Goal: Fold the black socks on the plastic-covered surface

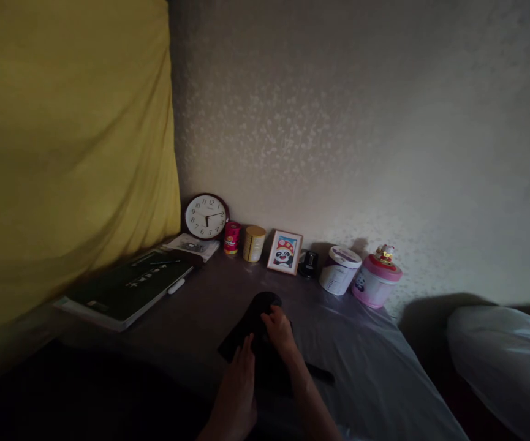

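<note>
A dark black item (pixel 261 306), apparently of cloth, lies on the table between my hands; its exact kind is lost in the dim light. My right hand (pixel 279 331) is closed, its fingers pinching the upper right part of this black item. Along the lower left side rests my left hand (pixel 239 386), edge-on, fingers stretched out and touching or close to the cloth. A dark strip (pixel 320 372) sticks out to the right from beneath my right forearm; whether it belongs to the black item I cannot tell.
Along the wall stand a clock (pixel 206 217), a red can (pixel 232 237), a gold tin (pixel 254 244), a panda picture frame (pixel 285 252), a small black object (pixel 308 264), a white tub (pixel 340 271) and a pink tub (pixel 375 283). A large green book (pixel 131 288) lies left.
</note>
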A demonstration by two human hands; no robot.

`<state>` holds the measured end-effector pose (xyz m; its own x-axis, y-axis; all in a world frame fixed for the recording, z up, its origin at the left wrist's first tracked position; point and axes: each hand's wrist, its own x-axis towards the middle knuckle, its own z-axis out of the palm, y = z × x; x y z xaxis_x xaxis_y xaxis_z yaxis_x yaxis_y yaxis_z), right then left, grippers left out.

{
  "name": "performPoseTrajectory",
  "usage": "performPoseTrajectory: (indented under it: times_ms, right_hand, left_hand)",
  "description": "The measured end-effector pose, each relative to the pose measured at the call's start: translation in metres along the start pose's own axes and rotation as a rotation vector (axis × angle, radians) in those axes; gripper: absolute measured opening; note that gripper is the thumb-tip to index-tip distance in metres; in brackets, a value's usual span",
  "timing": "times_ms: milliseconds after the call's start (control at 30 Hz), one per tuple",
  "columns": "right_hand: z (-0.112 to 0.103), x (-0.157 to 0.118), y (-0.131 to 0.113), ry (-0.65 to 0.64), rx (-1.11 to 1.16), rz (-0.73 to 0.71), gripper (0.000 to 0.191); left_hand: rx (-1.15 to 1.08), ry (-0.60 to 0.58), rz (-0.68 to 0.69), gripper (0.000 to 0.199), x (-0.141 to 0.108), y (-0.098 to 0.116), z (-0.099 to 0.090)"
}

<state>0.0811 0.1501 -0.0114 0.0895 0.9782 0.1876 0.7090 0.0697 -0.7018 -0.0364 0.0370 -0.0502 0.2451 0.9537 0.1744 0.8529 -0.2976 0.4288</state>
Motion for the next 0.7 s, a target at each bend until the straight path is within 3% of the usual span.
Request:
performPoseTrajectory:
  times_ms: [167, 300, 467, 567, 700]
  right_hand:
    - [-0.003, -0.001, -0.004, -0.103, 0.019, -0.005, 0.035]
    - [-0.006, -0.003, -0.007, -0.138, 0.055, -0.029, 0.033]
    - [-0.008, -0.007, -0.012, -0.291, 0.201, -0.058, 0.036]
    - [-0.011, -0.021, -0.013, -0.255, 0.201, -0.165, 0.032]
    - [-0.017, -0.054, -0.009, -0.093, 0.184, -0.428, 0.024]
  left_hand:
    - [-0.069, 0.02, -0.05, 0.097, -0.002, 0.006, -0.008]
    - [0.001, -0.027, -0.054, 0.092, -0.004, 0.014, -0.017]
    - [0.075, -0.052, -0.032, 0.087, -0.005, 0.016, -0.019]
    - [0.098, -0.092, -0.075, 0.085, -0.004, 0.015, -0.018]
    - [0.13, -0.15, -0.077, 0.084, 0.0, 0.007, -0.004]
